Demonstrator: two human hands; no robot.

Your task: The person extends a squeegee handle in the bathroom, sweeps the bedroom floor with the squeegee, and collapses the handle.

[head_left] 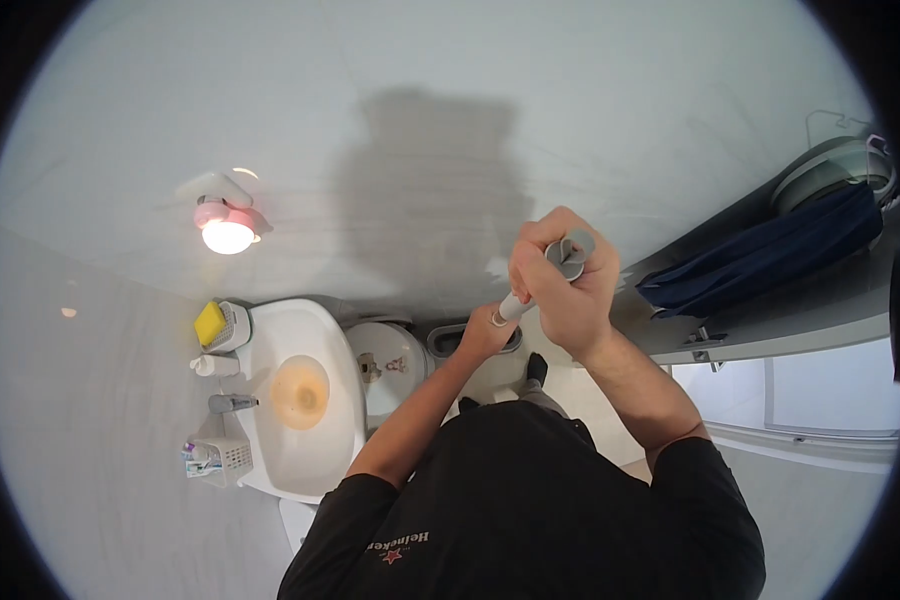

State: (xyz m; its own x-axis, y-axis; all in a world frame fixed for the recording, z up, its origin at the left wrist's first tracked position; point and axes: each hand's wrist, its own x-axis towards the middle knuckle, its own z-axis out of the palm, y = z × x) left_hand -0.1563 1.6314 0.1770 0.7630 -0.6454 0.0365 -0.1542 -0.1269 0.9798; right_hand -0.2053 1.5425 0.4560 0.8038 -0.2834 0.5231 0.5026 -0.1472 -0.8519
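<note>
Both my hands grip one white pole (513,306) with a grey hooked end cap (571,253). My right hand (567,285) is wrapped round the top, just at the grey cap. Lower on the shaft, my left hand (486,332) is closed round the white part. The pole slants down and away to the left, and its bottom end is hidden behind my left hand and forearm. A dark grey oblong bucket (444,342) stands on the floor below, partly covered by that hand.
At left, a white sink (348,425) has a faucet (232,403), yellow sponge (210,323) and toothbrush basket (232,459) alongside. A closed toilet lid (395,385) lies beside it. A lit lamp (228,235) hangs on the wall; a navy cloth (770,255) hangs at right.
</note>
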